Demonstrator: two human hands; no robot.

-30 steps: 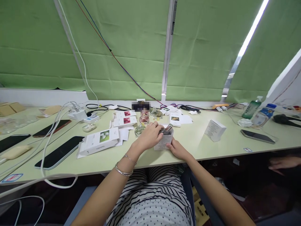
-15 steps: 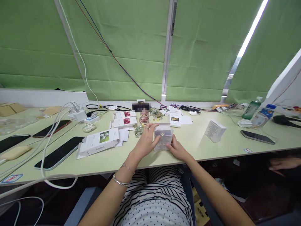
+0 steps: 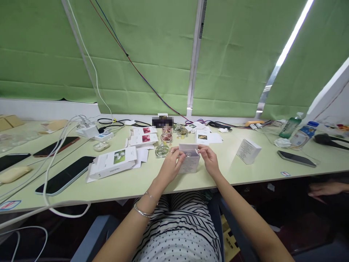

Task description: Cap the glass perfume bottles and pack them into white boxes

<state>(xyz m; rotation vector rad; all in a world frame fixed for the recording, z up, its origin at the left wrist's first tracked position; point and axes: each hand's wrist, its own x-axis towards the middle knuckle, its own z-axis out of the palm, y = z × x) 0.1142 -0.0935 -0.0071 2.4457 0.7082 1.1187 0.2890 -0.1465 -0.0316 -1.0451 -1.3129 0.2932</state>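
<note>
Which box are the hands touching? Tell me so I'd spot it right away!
Find the pale desk below the green blinds, then look near its front. Between the left hand and right hand stands a white box. Hands on it and a raised flap set it apart from the similar box farther right.

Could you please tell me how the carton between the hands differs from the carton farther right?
The open carton has a raised top flap; the farther carton shows none.
The open carton has the left hand and right hand at its top; the farther carton stands untouched.
The open carton's print faces the camera squarely; the farther carton sits turned at an angle.
Both are pale, finely printed boxes.
</note>
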